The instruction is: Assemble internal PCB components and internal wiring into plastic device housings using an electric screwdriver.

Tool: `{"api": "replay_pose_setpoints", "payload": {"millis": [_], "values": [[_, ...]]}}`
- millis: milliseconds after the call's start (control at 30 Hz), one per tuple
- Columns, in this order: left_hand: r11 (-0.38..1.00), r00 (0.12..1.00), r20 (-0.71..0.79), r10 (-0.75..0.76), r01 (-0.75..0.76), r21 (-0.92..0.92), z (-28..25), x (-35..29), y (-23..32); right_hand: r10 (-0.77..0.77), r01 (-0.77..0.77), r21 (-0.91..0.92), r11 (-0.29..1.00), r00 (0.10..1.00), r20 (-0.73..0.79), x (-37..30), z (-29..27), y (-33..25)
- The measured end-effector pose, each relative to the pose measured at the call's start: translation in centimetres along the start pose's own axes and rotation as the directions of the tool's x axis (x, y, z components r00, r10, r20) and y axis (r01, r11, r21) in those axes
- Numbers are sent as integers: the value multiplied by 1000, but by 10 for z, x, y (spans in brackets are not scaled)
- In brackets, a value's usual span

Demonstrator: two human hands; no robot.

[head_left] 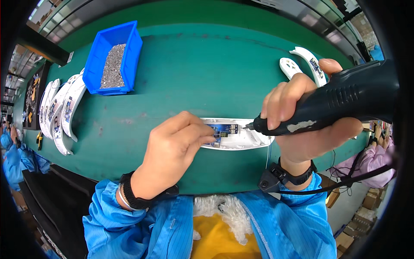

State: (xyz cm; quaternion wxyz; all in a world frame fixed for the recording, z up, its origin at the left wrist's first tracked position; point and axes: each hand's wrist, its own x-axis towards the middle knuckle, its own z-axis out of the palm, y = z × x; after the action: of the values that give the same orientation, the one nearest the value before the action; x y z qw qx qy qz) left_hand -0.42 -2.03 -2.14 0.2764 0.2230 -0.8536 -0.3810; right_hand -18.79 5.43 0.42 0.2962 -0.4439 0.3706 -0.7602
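Observation:
A white curved plastic housing (252, 144) lies on the green bench in front of me, its hollow side up. Inside it sits a blue circuit board (223, 128) with a small dark display part. My left hand (172, 149) covers the housing's left end, thumb and fingertips pinched together over the board. Whatever is between those fingertips is hidden. My right hand (297, 112) is wrapped round a dark electric screwdriver (345, 97), which points leftward. Its bit (249, 126) reaches over the housing just right of the board; whether it touches anything I cannot tell.
A blue bin (133, 56) of small metal screws (113, 67) stands at the far left. Several white housings with boards (69, 108) lie beside it. Two more white pieces (312, 64) rest at the far right. A black cable (340, 185) crosses at lower right. Other people work at both sides.

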Motion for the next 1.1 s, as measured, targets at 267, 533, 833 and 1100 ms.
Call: {"api": "replay_pose_setpoints", "payload": {"millis": [267, 533, 833, 1100], "values": [[989, 998, 47, 33, -40, 140, 7, 4, 0, 58, -62, -72, 995, 997, -59, 1, 5, 10], [984, 996, 52, 68, -75, 162, 8, 4, -2, 77, -88, -98, 991, 991, -108, 3, 6, 14], [983, 995, 34, 95, -99, 152, 6, 4, -4, 50, -55, -80, 995, 996, -71, 4, 4, 17], [938, 961, 89, 262, -275, 211, 3, 32, 9, -87, 87, 68, 994, 996, -6, 9, 11, -7]]}}
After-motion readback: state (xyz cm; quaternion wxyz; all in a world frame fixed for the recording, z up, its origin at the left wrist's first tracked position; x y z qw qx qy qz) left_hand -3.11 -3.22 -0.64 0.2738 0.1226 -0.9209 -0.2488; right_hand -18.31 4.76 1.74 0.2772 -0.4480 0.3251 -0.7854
